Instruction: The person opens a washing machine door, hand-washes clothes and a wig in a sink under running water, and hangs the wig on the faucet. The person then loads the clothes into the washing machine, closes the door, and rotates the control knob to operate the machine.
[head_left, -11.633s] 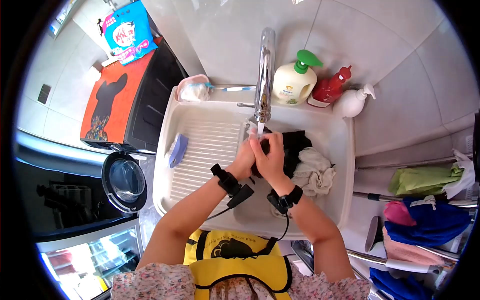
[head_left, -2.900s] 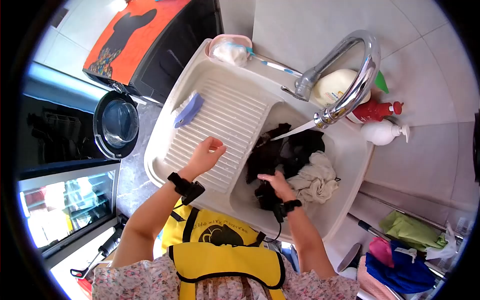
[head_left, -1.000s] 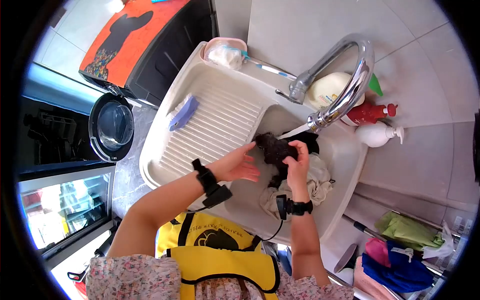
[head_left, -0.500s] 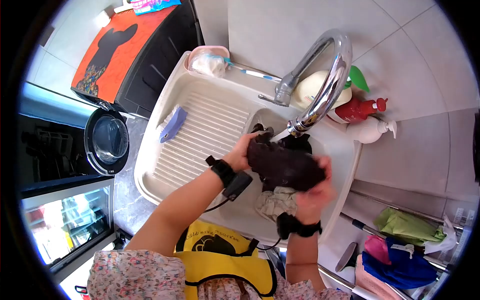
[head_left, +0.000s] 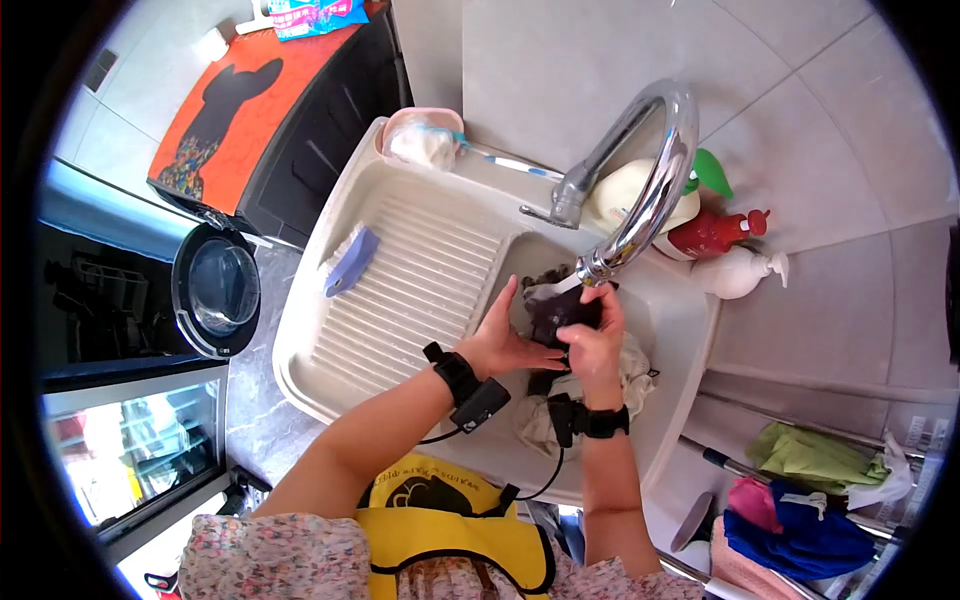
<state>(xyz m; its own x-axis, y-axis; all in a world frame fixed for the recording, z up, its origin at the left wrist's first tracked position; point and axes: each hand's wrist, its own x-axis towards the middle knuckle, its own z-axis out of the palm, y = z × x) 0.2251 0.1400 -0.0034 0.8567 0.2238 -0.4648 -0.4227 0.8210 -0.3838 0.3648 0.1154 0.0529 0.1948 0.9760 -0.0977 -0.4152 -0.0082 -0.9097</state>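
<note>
A wet dark brown cloth (head_left: 562, 318) is bunched in the sink basin under the faucet (head_left: 690, 140), where water runs onto it. My right hand (head_left: 598, 350) grips the cloth's right side with thumb and fingers. Beside the cloth's left edge is my left hand (head_left: 500, 342), thumb raised and fingers stretched apart, the fingertips reaching its lower edge. Below both hands lies a pale beige cloth (head_left: 635, 372) in the basin, partly covered by my right hand and wrist.
A ribbed washboard (head_left: 400, 270) forms the sink's left part, with a blue-backed brush (head_left: 352, 264) on it. Along the back rim stand a pink dish (head_left: 440, 120), a toothbrush (head_left: 515, 164), a red pump bottle (head_left: 712, 234) and a white pump bottle (head_left: 735, 275). Cloths hang on a rack (head_left: 745, 462) at right.
The dark cloth, held stretched between both hands before, is now lower and bunched under the water. My left fingers have spread; my right hand has moved up and left. More beige cloth shows.
</note>
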